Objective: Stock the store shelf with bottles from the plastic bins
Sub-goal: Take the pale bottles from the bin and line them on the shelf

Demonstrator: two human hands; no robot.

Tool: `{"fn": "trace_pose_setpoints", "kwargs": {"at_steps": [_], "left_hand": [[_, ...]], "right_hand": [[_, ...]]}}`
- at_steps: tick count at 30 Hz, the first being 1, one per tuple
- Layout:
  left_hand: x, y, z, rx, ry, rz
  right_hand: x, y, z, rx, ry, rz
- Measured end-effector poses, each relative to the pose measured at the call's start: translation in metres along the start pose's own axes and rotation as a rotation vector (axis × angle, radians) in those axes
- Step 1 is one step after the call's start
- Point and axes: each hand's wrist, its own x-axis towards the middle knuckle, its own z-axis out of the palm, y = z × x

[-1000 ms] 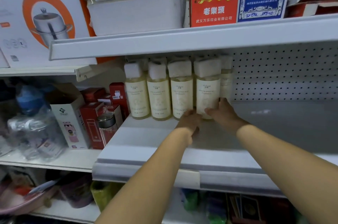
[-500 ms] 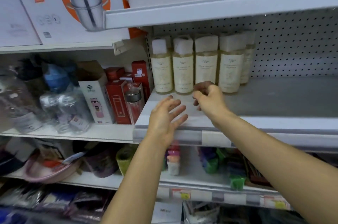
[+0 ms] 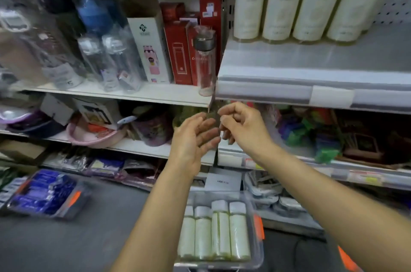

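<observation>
- store aisle: grey shelf [image 3: 311, 58] carries a row of cream-labelled bottles [image 3: 309, 5].
- more white-capped bottles [image 3: 219, 234] lie in the clear plastic bin [image 3: 253, 205] below.
- left hand [image 3: 191, 138] spread, right hand [image 3: 242, 125] loosely curled, both empty.
- likely full, stiff, slick: grip mid-body.

Pale grey shelf [image 3: 311, 58] holds cream-labelled bottles [image 3: 309, 5] — white pegboard [image 3: 395, 0] behind, dotted with dark holes. Clear bin [image 3: 258, 256] with orange clips [image 3: 259, 227] holds pale yellow-green bottles [image 3: 239, 236], white caps. Red boxes [image 3: 178, 54] at left.
</observation>
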Motion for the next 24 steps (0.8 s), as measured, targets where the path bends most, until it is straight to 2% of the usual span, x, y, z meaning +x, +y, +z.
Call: {"fn": "trace_pose_setpoints", "kwargs": {"at_steps": [11,17,24], "left_hand": [[0.029,-0.113,-0.097,0.015,0.213,-0.342],[0.053,-0.189,-0.142,0.032,0.337,-0.523],[0.084,-0.282,-0.18,0.091,0.387,-0.714]], "right_hand": [[-0.015,0.139,0.045,-0.056,-0.124,0.448],[-0.02,0.249,0.06,-0.026,-0.132,0.701],[-0.037,0.379,0.076,-0.053,-0.14,1.003]]}}
